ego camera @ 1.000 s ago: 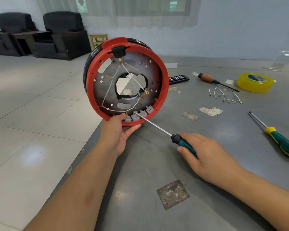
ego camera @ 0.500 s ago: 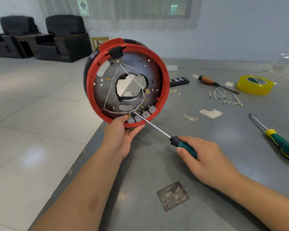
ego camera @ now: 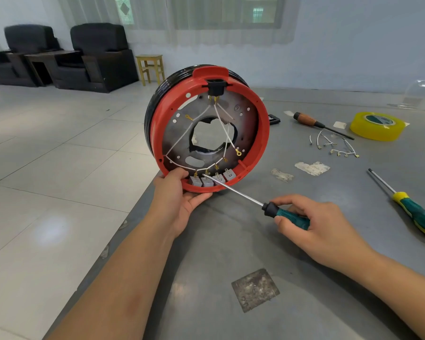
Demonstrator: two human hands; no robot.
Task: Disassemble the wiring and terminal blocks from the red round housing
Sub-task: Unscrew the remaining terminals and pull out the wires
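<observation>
Red round housing [ego camera: 261,141]: one, stood on edge at the near-left corner of the grey worktop [ego camera: 329,241], open face turned toward the camera, round axis roughly level. Inside it: four grey terminal blocks [ego camera: 211,180] in a row along the bottom rim; white wires [ego camera: 219,119] (several, count unclear) fanning from a black connector [ego camera: 215,88] at the top rim down to the blocks.

Left hand [ego camera: 179,202]: fingers cupped under the housing's lower rim, thumb on its front edge, holding it upright.

Right hand [ego camera: 314,224]: fingers curled round the green handle of a screwdriver [ego camera: 233,190], right of the housing; its shaft slants up-left, tip at the second block from the left.

Right of the housing, lying loose: one green-and-yellow screwdriver [ego camera: 412,214]; one wooden-handled screwdriver [ego camera: 312,122]; one roll of yellow tape [ego camera: 375,126]; a small cluster of removed wire pieces [ego camera: 334,146].

Behind the housing: two dark armchairs [ego camera: 66,55], one yellow stool [ego camera: 150,67].
</observation>
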